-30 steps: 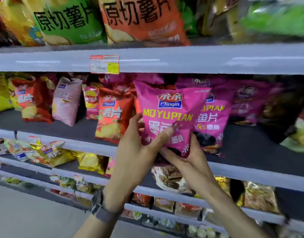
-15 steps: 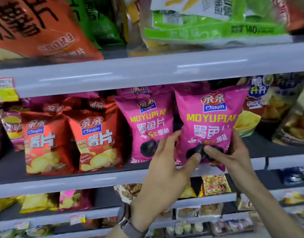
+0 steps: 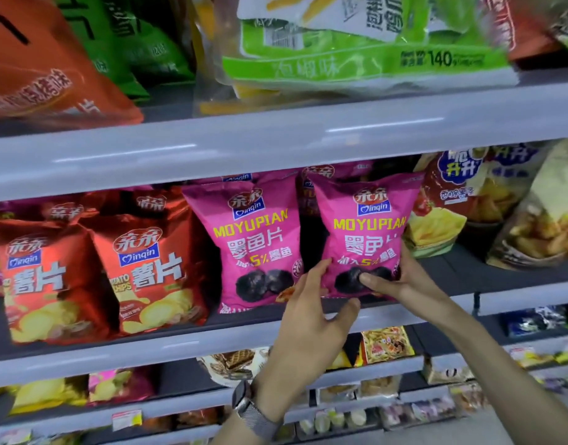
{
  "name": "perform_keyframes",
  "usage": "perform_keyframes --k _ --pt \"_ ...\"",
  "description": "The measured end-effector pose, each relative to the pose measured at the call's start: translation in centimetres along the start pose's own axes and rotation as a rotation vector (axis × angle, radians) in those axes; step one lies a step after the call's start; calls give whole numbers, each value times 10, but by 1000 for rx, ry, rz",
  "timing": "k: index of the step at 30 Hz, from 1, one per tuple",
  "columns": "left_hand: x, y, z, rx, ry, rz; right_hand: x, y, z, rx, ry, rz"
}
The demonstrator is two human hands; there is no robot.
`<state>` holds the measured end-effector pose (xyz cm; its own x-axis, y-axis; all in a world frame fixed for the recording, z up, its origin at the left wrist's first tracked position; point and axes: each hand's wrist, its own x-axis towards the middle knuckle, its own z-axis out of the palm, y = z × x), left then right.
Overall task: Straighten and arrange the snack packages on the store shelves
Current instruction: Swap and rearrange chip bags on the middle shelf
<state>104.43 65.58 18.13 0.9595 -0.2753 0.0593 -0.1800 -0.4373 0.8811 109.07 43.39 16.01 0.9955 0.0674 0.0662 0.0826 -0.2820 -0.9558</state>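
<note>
The right hand (image 3: 401, 281) pinches the pink bag (image 3: 366, 232) at its five o'clock corner; left hand (image 3: 311, 319), fingers spread, steadies it on the shelf (image 3: 180, 345). Seat its base flat, face forward, level with the neighbouring pink bag (image 3: 253, 245) at nine o'clock.

Pink bag (image 3: 366, 232) is now standing on middle shelf (image 3: 180, 345), just right of 2nd pink bag (image 3: 253, 245), vs. held up in front 1 s ago. Left hand (image 3: 311, 322) is opening, thumb off bag; right hand (image 3: 395, 281) is gripping lower right corner.
</note>
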Motion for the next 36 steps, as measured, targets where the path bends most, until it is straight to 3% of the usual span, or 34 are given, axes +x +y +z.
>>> perform_keyframes --k 3,17,23,29,36 --pt "-3 -9 2 -3 -12 -31 -2 -3 -1 -40 -12 44" --pt "-34 -11 -7 255 71 -7 -78 -4 25 -519 343 16" --pt "-69 -4 -13 524 121 -203 -108 -18 63 -557 109 -112" --pt "-125 -8 -23 506 241 -485 -112 -29 109 -675 -302 -203" --pt "-210 -22 -51 485 440 -804 -116 -57 182 -714 -637 -380"
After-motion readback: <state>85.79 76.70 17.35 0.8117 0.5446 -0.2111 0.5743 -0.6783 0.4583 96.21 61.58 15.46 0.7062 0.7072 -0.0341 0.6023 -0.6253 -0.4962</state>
